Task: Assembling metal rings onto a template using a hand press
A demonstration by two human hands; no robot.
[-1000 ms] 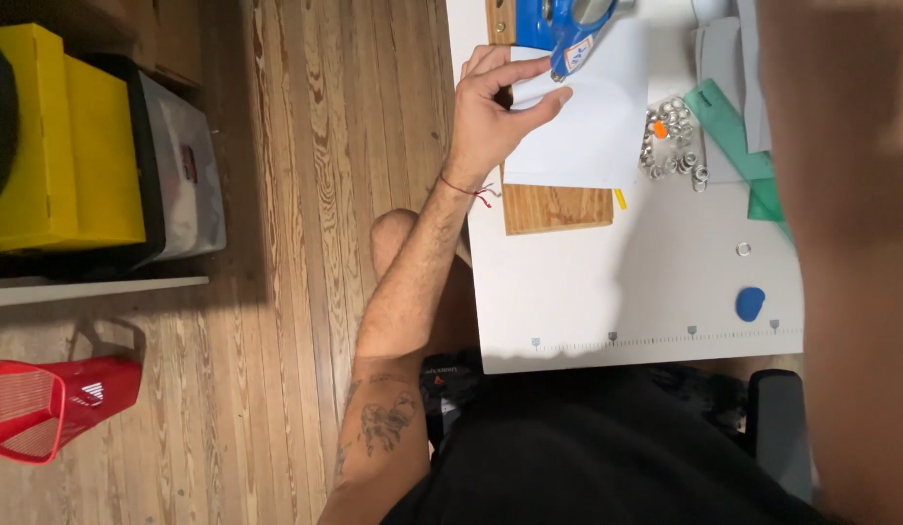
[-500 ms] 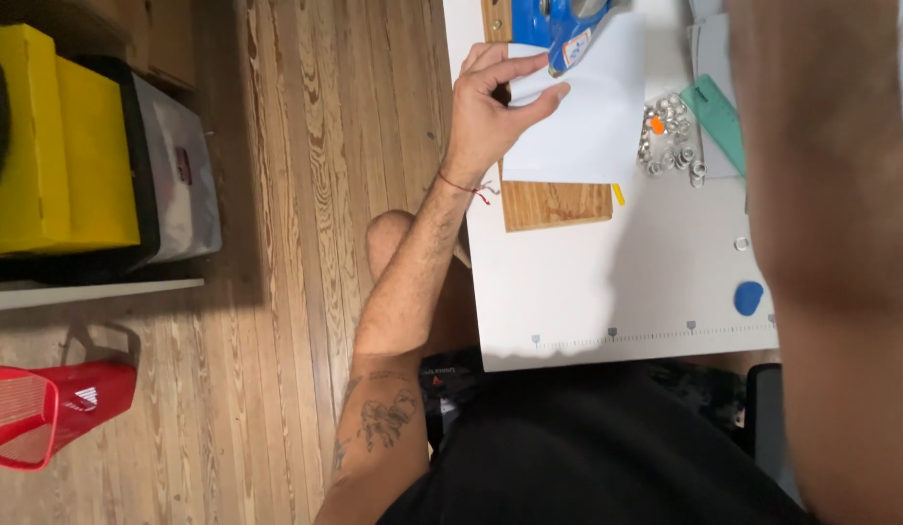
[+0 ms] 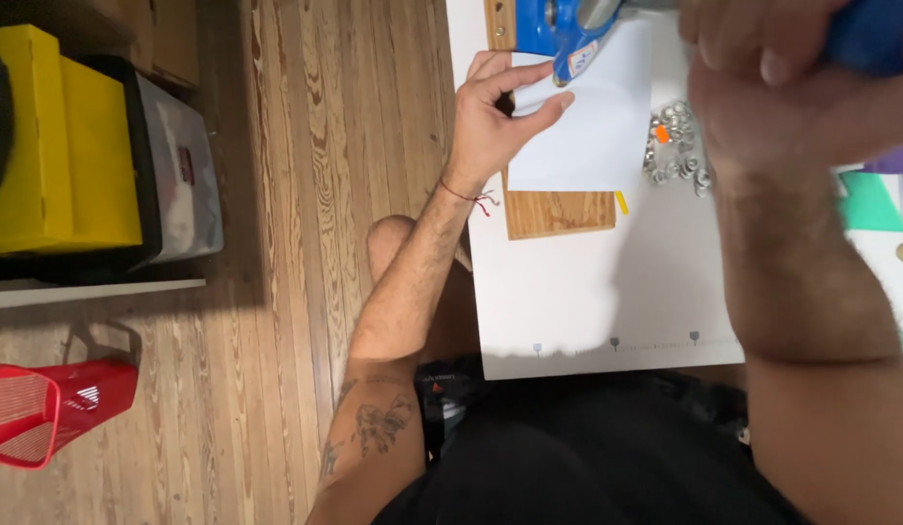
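Observation:
My left hand (image 3: 492,122) pinches the left edge of a white sheet of paper (image 3: 588,126) that lies over a wooden board (image 3: 558,212) on the white table (image 3: 588,292). The head of a blue press tool (image 3: 568,39) sits over the top of the sheet, just beyond my fingertips. My right hand (image 3: 782,92), close to the camera and blurred, is closed around the tool's blue handle (image 3: 874,34) at the top right.
A pile of small metal eyelets (image 3: 675,146) lies right of the sheet. Green paper (image 3: 869,199) lies at the table's right edge. On the wooden floor at left stand a yellow bin (image 3: 63,156), a grey box (image 3: 184,185) and a red basket (image 3: 43,408).
My right hand and forearm have come further into view near the camera, gripping the blue handle. My left hand stays on the paper's edge. The view has shifted slightly.

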